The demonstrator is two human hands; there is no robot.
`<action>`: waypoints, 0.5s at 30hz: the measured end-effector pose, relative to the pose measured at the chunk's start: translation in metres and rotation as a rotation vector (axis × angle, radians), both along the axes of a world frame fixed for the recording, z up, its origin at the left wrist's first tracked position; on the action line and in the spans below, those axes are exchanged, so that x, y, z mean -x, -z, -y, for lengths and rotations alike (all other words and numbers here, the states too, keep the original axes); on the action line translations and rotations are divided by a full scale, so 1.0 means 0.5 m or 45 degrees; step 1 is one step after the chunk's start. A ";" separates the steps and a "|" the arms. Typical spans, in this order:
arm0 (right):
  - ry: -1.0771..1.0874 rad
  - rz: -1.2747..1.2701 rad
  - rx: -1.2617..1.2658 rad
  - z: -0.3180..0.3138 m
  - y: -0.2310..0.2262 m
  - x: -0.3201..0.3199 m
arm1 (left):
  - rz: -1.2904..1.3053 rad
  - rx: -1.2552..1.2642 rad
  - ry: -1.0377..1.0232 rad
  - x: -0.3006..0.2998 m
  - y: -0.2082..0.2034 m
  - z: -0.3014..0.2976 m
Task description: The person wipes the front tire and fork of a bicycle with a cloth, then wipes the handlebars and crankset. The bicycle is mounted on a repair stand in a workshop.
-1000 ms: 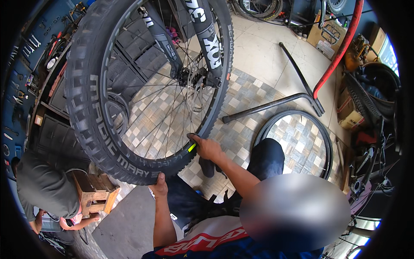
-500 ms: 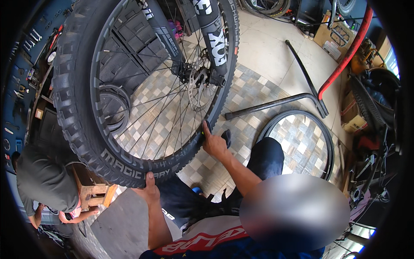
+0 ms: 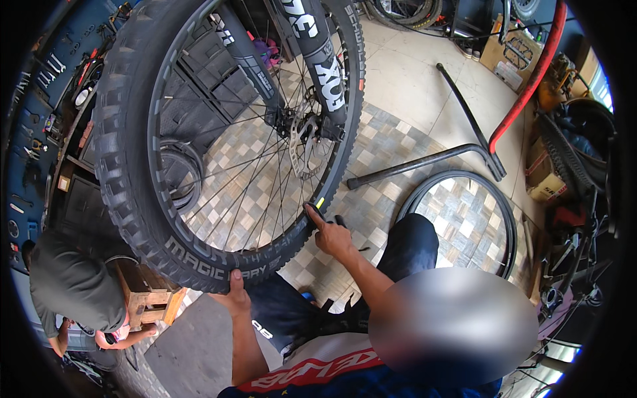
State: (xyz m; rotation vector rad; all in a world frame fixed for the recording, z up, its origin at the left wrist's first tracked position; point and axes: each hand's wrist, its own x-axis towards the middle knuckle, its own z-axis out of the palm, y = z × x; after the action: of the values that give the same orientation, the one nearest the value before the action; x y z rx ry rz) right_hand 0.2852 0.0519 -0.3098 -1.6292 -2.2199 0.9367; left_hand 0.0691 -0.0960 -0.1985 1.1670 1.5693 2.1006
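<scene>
A large bicycle wheel with a knobbly black tyre (image 3: 119, 166) fills the upper left, mounted in a suspension fork (image 3: 325, 73). Its hub carries a disc brake rotor (image 3: 306, 147). At the lowest part of the tyre, my left hand (image 3: 233, 298) is closed round it, thumb on the sidewall. Farther right along the tyre, my right hand (image 3: 334, 237) grips its edge, one finger reaching to the rim. A small yellow strip (image 3: 320, 202) shows just above that finger. Some of the right fingers are hidden, and a dark shape beside them is unclear.
A loose tyre (image 3: 509, 225) lies on the tiled floor to the right, near a black and red metal stand (image 3: 424, 162). At left, another person (image 3: 76, 282) bends beside a wooden crate (image 3: 147, 298). Tools (image 3: 50, 69) hang on the left wall; bike parts crowd the right.
My right hand has slid down along the tyre's edge, and the yellow strip shows more plainly. The wheel and my left hand sit slightly farther right and lower in view.
</scene>
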 end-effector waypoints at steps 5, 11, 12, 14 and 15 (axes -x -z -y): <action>-0.037 0.016 -0.055 -0.069 -0.002 -0.029 | -0.020 0.051 0.024 0.022 -0.003 0.005; 0.157 -0.192 0.129 0.021 -0.010 0.034 | 0.001 0.054 0.024 0.004 0.001 -0.012; 0.059 -0.200 0.134 0.047 -0.015 0.039 | -0.013 0.043 0.028 0.002 0.002 -0.013; -0.108 -0.192 0.135 0.064 -0.025 0.038 | -0.032 0.012 0.041 0.001 0.006 -0.018; -0.097 -0.222 0.123 0.062 -0.029 0.033 | -0.036 -0.004 0.041 0.003 0.010 -0.017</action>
State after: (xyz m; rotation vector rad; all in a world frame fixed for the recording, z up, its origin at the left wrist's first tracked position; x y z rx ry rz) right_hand 0.2688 0.0210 -0.2950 -1.4481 -2.1622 1.1754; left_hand 0.0678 -0.0877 -0.2033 1.2200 1.5492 2.0758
